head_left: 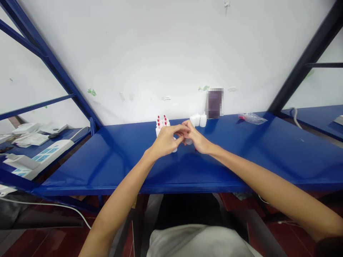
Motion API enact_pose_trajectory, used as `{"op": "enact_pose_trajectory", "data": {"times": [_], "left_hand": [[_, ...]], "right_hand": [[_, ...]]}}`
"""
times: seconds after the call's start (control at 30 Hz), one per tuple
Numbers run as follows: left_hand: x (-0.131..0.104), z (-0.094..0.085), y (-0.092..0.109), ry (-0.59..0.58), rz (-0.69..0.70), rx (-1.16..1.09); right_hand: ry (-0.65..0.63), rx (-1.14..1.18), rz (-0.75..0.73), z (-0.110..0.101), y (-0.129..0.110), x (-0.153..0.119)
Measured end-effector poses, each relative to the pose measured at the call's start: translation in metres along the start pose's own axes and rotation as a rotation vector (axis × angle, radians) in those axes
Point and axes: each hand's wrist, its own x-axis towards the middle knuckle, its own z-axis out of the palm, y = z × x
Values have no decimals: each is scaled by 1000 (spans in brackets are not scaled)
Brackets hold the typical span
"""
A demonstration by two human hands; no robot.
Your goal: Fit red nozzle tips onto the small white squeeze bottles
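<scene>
My left hand (pixel 166 140) and my right hand (pixel 198 138) meet over the middle of the blue table, fingertips pressed together. Below the fingers shows a whitish, translucent bottle (pixel 189 141), with my right hand closed around its upper part. Whatever is pinched in my left fingers is hidden. Another white bottle (pixel 174 149) peeks out under my left hand. A small red piece (pixel 195 150) lies by my right hand. Behind my left hand stand several white squeeze bottles with red tips (pixel 158 124). Several white bottles without red tips (pixel 203 120) stand behind my right hand.
A clear plastic bag (pixel 252 118) with something red inside lies at the table's back right. A blurred dark rectangle (pixel 215 103) leans against the white wall. Power strips (pixel 44 157) run along the left side, beside blue frame posts (pixel 57 73).
</scene>
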Motion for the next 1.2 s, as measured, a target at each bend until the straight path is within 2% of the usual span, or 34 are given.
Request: {"op": "enact_pose_trajectory", "data": {"times": [0.3,0.4,0.5,0.57,0.63,0.73,0.83,0.9,1.0,1.2], "left_hand": [[-4,7,0,-2,-27,-48],[-4,8,-1,-1,-30,13],[-3,3,-1,7,-22,144],[-3,-6,-2,81,-56,178],[-3,-18,-4,222,-123,161],[-6,-34,-9,380,-202,148],[-10,-39,-15,374,-223,167],[-13,-37,-18,336,-209,182],[-14,-31,-20,266,-167,202],[-16,-24,-19,126,-76,270]], "right_hand": [[9,21,40,1,-1,0],[3,18,43,1,2,0],[-11,-6,7,-1,2,2],[3,-78,-40,-7,2,5],[103,-222,-74,-19,4,8],[407,-481,-34,-50,13,12],[717,-587,50,-84,29,14],[848,-615,89,-102,41,14],[902,-658,114,-118,57,17],[864,-576,219,-131,84,28]]}}
